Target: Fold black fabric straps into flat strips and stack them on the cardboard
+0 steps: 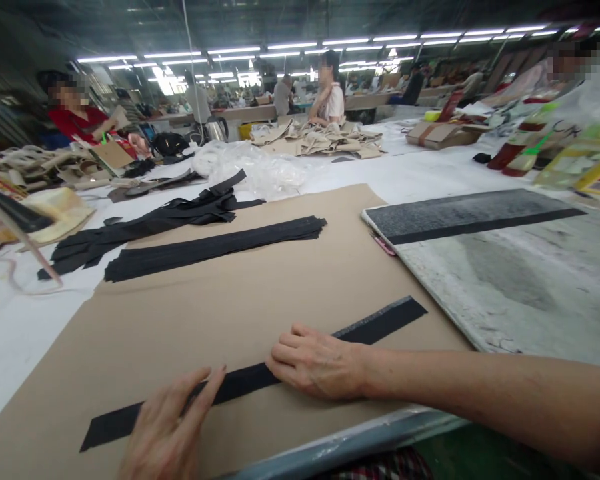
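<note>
A long black fabric strip (247, 381) lies slantwise on a brown sheet (220, 307) in front of me. Its right part shows a greyish band along the upper edge; its middle runs under my right hand (317, 363). The fingers of that hand are curled and closed on the strip, their tips hidden beneath the hand. My left hand (173, 423) rests over the strip nearer its left end, fingers stretched out and slightly apart. Further up the sheet is a neat stack of black strips (215, 247).
Loose black strips (155, 223) are heaped at the left. A pale, stained board (520, 280) on the right carries a dark strip (485, 227). Behind are clear plastic bags (250, 167), beige cut pieces (320, 139) and bottles (523, 143). Several people sit or stand further back.
</note>
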Demonstrator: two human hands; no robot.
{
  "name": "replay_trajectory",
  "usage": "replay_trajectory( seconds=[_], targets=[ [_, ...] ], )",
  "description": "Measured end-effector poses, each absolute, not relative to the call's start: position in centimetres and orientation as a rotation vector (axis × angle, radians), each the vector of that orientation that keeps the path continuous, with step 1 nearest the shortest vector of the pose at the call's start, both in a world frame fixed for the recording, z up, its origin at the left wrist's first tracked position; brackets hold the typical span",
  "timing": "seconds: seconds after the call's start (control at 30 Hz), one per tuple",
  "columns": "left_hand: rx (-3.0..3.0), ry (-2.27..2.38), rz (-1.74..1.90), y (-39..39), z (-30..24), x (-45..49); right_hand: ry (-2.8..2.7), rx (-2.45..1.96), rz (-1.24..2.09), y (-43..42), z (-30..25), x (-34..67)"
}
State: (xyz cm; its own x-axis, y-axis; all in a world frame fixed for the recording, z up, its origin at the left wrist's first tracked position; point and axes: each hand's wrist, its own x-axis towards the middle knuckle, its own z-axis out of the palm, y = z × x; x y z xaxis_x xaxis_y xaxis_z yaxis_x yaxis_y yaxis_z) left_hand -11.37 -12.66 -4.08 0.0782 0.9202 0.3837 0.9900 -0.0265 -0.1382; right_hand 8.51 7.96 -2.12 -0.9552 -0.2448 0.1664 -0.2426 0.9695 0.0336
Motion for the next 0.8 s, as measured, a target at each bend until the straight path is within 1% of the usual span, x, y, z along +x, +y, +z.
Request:
replay_trajectory(
  seconds=[0.13,0.37,0.8],
  targets=[
    [-2.149,-1.761,-0.373,-10.6,-5.4,-9.5,-2.939,0.357,-0.021,8.1,-2.0,8.6],
    [-2.221,-1.840,-0.329,-11.1,-6.6,-10.3,-2.908,0.392,-0.019,8.7,-2.4,9.0],
    [-2.166,-1.793,-0.020,-9.2,-5.2,-8.6,-2.911,0.378,-0.098,10.4,-2.3,11.8]
  ],
)
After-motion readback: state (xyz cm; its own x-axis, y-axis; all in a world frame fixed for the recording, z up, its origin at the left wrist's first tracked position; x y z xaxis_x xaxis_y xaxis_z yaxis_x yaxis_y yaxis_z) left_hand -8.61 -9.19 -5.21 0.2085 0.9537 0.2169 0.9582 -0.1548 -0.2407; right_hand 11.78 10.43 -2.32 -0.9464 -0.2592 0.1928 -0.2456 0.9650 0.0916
